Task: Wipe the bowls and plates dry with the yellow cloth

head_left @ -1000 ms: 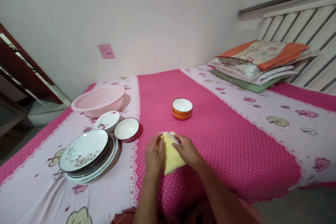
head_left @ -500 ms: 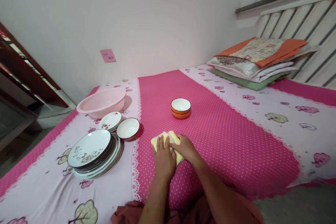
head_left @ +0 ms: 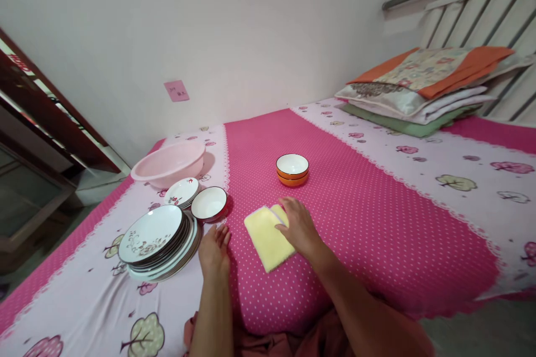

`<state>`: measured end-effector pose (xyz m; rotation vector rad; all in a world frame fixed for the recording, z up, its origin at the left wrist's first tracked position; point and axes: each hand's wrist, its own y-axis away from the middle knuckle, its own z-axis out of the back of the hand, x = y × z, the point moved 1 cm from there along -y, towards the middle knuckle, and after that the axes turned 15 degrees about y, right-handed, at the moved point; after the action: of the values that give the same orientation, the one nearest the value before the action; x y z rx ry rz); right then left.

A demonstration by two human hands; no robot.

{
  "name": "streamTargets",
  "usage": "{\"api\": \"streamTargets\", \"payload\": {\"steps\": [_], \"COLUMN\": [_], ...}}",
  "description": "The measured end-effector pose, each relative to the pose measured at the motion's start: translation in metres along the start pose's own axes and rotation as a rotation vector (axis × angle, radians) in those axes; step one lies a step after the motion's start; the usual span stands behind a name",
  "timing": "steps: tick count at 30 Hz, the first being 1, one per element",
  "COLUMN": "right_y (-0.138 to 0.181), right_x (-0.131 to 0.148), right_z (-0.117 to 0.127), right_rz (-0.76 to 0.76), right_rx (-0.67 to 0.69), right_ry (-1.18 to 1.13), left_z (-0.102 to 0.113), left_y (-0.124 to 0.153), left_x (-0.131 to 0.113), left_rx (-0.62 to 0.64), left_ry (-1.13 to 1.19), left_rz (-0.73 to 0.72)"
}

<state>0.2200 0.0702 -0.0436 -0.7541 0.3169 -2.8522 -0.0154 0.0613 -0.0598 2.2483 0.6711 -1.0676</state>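
Cloth (head_left: 268,239): yellow, soft-looking, folded squarish; on dotted bedsheet (head_left: 385,251), between the hands.
Right hand (head_left: 298,226): over cloth's right edge; pinching or resting, cannot tell.
Left hand (head_left: 214,249): fingers loosely parted, just beside round, glossy red bowl (head_left: 209,204).
Orange bowls (head_left: 292,170): round, glossy, stacked.

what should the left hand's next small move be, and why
Probably a short reach forward with the left hand to take the red bowl by its near side. That hand looks empty, its fingers partly open just short of the bowl, which stands upright beside the stacked plates. The right hand is at the edge of the yellow cloth.
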Motion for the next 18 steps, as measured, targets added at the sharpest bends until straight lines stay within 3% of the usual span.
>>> {"api": "streamTargets", "payload": {"steps": [2, 5, 9, 13, 18], "right_y": [0.008, 0.024, 0.043, 0.046, 0.039], "right_x": [0.012, 0.025, 0.024, 0.018, 0.019], "right_z": [0.014, 0.03, 0.026, 0.01, -0.009], "right_rz": [0.119, 0.281, 0.323, 0.307, 0.252], "right_rx": [0.023, 0.165, 0.35, 0.361, 0.258], "right_ry": [0.011, 0.056, 0.185, 0.229, 0.251], "left_z": [0.002, 0.0, -0.007, -0.014, -0.016], "left_y": [-0.008, -0.016, -0.028, -0.038, -0.044], "left_x": [-0.006, -0.009, -0.009, -0.006, -0.005], "left_rx": [-0.041, -0.064, -0.064, -0.029, -0.008], "left_ry": [0.082, 0.172, 0.24, 0.274, 0.305], "left_rz": [0.079, 0.152, 0.203, 0.228, 0.227]}}
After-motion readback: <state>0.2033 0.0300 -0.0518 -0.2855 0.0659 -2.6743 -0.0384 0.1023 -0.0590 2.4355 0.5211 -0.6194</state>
